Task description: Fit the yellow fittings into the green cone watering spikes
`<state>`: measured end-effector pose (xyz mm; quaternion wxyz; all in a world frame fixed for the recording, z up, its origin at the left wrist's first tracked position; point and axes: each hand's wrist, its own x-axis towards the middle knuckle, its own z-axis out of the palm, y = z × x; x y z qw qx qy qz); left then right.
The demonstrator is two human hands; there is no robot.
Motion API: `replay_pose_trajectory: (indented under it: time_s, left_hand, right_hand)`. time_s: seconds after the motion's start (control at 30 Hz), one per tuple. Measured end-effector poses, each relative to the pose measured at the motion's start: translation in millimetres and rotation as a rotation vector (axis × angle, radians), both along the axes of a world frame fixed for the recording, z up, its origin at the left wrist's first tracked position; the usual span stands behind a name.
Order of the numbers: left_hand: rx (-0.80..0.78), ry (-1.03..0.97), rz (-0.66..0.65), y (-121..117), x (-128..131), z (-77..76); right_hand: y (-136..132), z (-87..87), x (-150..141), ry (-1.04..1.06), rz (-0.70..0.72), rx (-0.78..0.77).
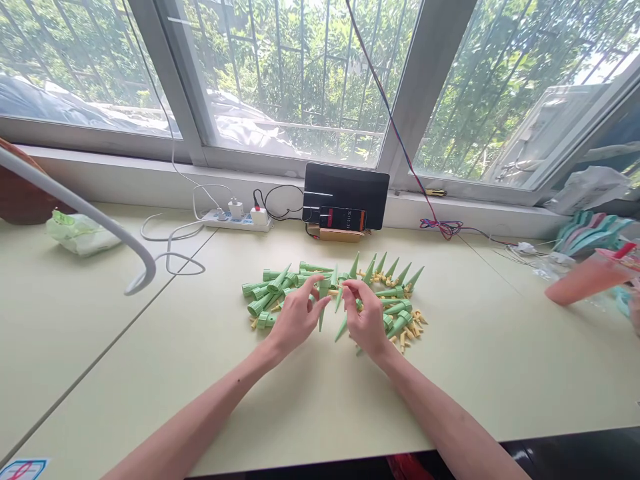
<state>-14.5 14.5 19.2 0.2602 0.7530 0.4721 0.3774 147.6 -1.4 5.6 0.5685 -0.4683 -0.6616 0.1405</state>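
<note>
Between the thumb and fingers of my left hand (294,315) is a green plastic watering spike (324,287), its tip pointing down. My right hand (368,319) pinches a small yellow nozzle (335,291) and holds it level against the side of the spike's collar; how far it goes in cannot be made out. Several green spikes (260,303) lie heaped beyond my left hand. To the right, more spikes (400,308) lie around my right hand, and some stand tip up along the back (383,261). Loose yellow nozzles (413,328) are scattered beside them.
A black tablet (345,187) leans at the window sill, with a phone (343,219) in front of it. A power strip (237,220) with cables is at the back left. A white curved tube (135,250) crosses the left side. A pink drink cup (583,283) lies tilted at the right.
</note>
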Motion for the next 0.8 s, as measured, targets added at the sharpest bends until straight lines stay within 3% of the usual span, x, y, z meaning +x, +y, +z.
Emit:
replay_pose_trajectory:
  time_s: [0.27,0.8]
  left_hand:
    - [-0.164,-0.255,0.005,-1.1,0.5,8.4]
    - [-0.047,-0.217,0.047,-2.5,3.1,6.9]
  right_hand:
    - [-0.7,1.0,-0.5,0.036,-0.04,0.019]
    - [-2.8,3.1,-1.4,-0.016,-0.001,0.113]
